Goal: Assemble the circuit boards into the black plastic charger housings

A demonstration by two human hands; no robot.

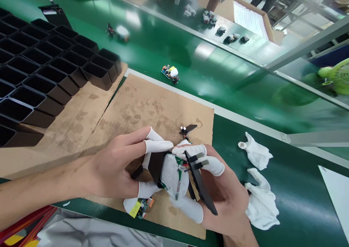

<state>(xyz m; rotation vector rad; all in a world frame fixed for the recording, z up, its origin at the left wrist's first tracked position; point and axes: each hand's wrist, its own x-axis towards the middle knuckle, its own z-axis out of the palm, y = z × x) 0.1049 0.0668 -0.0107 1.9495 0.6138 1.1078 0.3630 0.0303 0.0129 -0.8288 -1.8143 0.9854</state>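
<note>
My left hand (114,167), with white finger cots on its fingertips, grips a black plastic case (155,169) by its sides. My right hand (227,192), also in finger cots, holds a circuit board covered in white putty (174,176) at the mouth of the case. The board appears partly inside; how deep is hidden. A black end plate with metal plug prongs (201,185) stands tilted against my right fingers. Below my left hand lies another puttied circuit board (139,207) with a yellow label. Beyond my fingertips, a black pronged plate (188,129) rests on the cardboard.
Rows of black cases (51,76) stand at the left on a cardboard sheet (141,101). More boards, including one (170,72), lie on the green surface beyond a metal rail. White putty-like lumps (263,203) are at right. Another person's arm (215,0) shows near a carton (230,7).
</note>
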